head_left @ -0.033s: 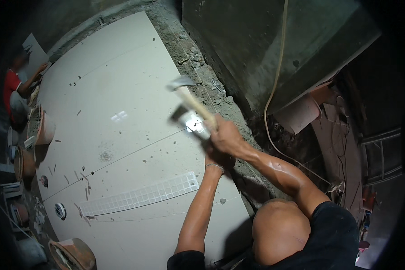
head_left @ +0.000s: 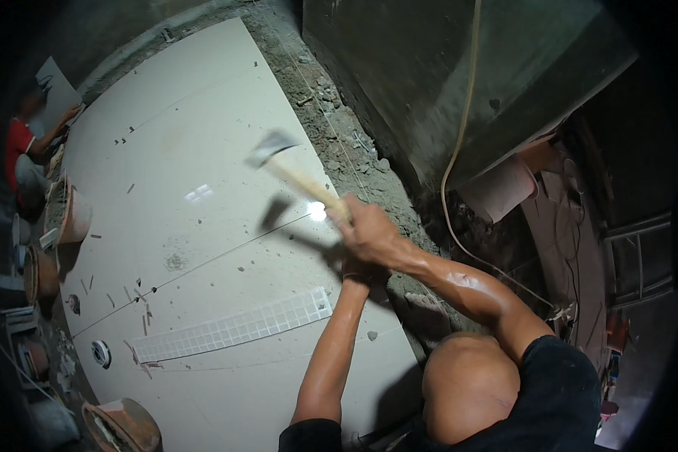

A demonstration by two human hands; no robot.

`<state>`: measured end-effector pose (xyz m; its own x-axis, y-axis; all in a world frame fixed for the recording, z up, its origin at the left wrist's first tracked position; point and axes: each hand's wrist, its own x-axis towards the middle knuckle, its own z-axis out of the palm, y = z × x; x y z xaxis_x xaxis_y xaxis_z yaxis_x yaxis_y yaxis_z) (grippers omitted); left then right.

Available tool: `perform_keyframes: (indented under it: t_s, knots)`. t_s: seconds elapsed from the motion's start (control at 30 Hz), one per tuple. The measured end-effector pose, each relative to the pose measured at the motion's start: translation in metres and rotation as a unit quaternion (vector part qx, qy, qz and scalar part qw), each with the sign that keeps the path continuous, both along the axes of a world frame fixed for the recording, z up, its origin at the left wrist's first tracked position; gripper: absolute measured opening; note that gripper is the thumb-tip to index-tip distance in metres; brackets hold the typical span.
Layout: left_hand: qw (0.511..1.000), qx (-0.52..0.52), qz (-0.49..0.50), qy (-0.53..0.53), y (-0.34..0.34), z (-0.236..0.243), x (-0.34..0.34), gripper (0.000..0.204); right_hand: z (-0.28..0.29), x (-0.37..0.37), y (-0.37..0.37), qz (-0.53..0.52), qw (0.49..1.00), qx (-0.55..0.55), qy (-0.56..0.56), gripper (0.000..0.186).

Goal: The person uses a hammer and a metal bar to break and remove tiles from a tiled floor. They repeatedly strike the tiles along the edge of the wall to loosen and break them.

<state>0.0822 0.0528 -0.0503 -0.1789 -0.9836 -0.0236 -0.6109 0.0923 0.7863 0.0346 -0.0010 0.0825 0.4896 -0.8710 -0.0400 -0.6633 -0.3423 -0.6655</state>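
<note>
My right hand (head_left: 373, 233) is closed around the wooden handle of a hammer (head_left: 303, 179). The grey metal head is blurred and hangs above the pale floor tiles (head_left: 226, 151), up and to the left of the hand; its shadow falls on them. Directly beneath my right hand, near the tiles' right edge, is my left hand (head_left: 358, 270). Its fingers are mostly hidden in shadow behind the right hand, so whatever they touch does not show. A bright light reflection lies on the tile beside the hammer handle, at a dark joint line.
A white gridded strip (head_left: 233, 328) lies across the tiles, among small scraps. Rough mortar and a string (head_left: 331, 128) run along the right edge. Buckets (head_left: 124, 426) stand at left; a hose (head_left: 459, 143) hangs at right. A person in red (head_left: 21, 143) crouches at far left.
The hammer head has swung left and slightly down. My right hand has shifted a little left with it; my left hand stays at nearly the same place.
</note>
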Motion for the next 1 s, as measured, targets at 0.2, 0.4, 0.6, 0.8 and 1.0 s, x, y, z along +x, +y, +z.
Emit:
perform_keyframes:
  t_s: [0.2,0.4,0.6,0.8,1.0]
  knots:
    - [0.969,-0.045,-0.098,-0.221,0.004,0.021,0.006,0.067,-0.004,-0.022,-0.021,0.079,0.991,-0.103,0.023,0.064]
    - [0.942,-0.056,-0.109,-0.311,0.012,0.031,0.009,0.06,-0.022,-0.028,-0.042,-0.244,0.961,0.117,0.051,0.069]
    - [0.992,0.036,-0.038,-0.116,0.0,0.002,0.002,0.061,0.004,0.011,0.006,0.141,0.988,-0.052,0.038,0.071]
    - [0.949,-0.009,-0.128,-0.286,0.013,0.041,0.008,0.051,-0.011,-0.058,-0.044,-0.299,0.942,0.11,0.109,0.068]
    - [0.981,-0.078,-0.023,-0.176,0.013,-0.022,-0.006,0.058,-0.003,0.011,0.009,-0.011,0.999,0.035,-0.025,0.066]
